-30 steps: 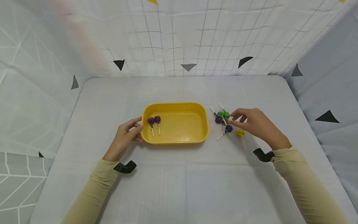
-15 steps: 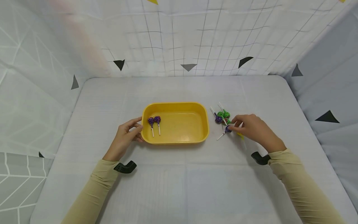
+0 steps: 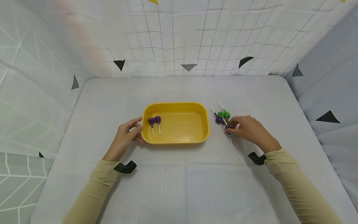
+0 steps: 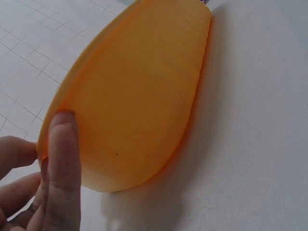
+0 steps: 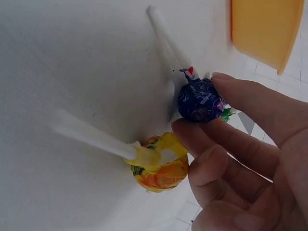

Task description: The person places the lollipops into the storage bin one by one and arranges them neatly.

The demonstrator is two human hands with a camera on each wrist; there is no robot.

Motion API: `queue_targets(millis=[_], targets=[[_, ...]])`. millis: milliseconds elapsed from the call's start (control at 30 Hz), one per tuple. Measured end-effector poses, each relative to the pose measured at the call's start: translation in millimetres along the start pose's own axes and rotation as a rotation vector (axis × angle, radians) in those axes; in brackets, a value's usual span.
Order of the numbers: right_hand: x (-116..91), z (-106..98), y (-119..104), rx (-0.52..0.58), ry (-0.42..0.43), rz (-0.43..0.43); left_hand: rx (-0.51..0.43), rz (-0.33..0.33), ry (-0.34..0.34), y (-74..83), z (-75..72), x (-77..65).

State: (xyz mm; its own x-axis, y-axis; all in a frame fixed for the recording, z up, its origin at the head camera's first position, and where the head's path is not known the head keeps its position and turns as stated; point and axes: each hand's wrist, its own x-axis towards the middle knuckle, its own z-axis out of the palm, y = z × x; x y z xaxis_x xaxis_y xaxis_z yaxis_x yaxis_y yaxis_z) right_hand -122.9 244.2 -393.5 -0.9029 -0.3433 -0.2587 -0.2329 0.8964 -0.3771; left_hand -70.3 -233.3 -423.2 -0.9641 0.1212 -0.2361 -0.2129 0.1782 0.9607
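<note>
A yellow plastic tray (image 3: pixel 193 126) stands mid-table in the head view, with two purple-wrapped lollipops (image 3: pixel 158 119) side by side at its left end. My left hand (image 3: pixel 127 133) holds the tray's left end; in the left wrist view the thumb (image 4: pixel 65 159) lies on the outer wall just under the rim. To the right of the tray, my right hand (image 3: pixel 249 129) pinches a purple lollipop (image 5: pixel 199 101) by its wrapped head between thumb and fingers. Its white stick points toward the person. Beside those fingers a yellow lollipop (image 5: pixel 161 166) lies on the table, mostly hidden in the head view.
Just beyond the right fingertips is a small heap of lollipops, with green ones (image 3: pixel 226 114) and a purple one (image 3: pixel 218 119) crossing sticks. A white cloth covers the table (image 3: pixel 167 183). A gridded white curtain (image 3: pixel 184 40) hangs behind the far edge.
My right hand has come down and toward the person onto the nearer purple lollipop and pinched it. That lollipop's stick has swung from lower left to lower right. The left hand stays at the tray.
</note>
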Motion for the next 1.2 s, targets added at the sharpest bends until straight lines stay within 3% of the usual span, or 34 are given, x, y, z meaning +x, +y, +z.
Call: queue_targets(millis=[367,1200], targets=[[0.9,-0.6,-1.7,0.023,-0.033,-0.013,0.003,-0.007,0.004,0.4,0.3,0.1],[0.9,-1.1,-2.0,0.060,-0.021,-0.047,0.000,-0.005,0.003,1.1,0.6,-0.5]])
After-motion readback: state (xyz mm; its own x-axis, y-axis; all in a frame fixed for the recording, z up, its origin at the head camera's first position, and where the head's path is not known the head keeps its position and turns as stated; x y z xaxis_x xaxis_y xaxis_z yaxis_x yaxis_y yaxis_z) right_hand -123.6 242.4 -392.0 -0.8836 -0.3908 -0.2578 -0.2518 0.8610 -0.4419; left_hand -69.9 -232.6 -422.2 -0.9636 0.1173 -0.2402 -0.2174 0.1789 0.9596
